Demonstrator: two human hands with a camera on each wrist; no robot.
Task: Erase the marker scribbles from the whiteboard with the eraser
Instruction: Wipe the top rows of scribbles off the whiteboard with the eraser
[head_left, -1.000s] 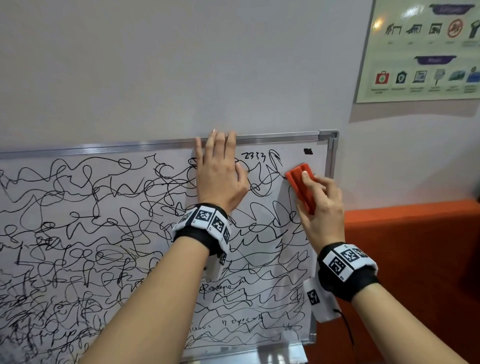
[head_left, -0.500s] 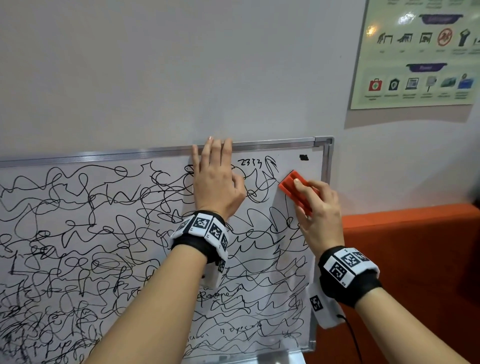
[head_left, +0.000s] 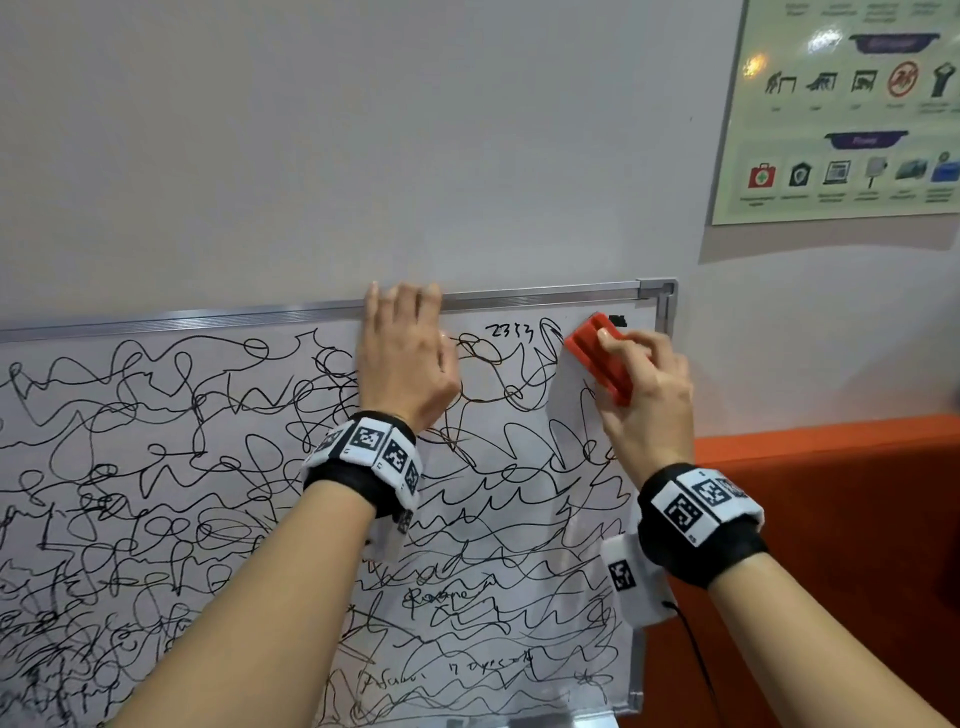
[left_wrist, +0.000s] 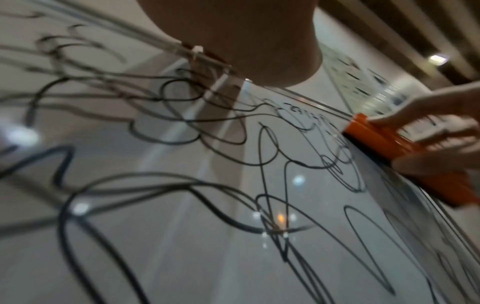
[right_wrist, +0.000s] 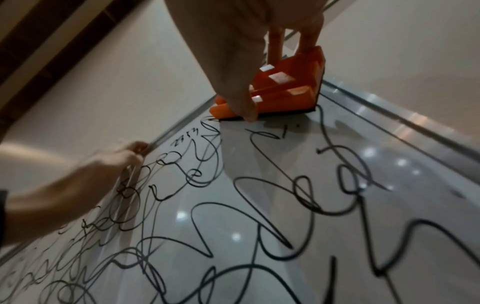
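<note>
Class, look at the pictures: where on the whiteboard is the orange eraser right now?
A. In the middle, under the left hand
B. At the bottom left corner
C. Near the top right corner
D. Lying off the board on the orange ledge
C: the right hand presses the orange eraser against the whiteboard just below the top right corner of its frame.

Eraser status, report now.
Right hand grips orange eraser, flat on whiteboard near top right corner. Left hand flat, bracing board. Small patch wiped below eraser; scribbles cover the rest. Path unobstructed.
</note>
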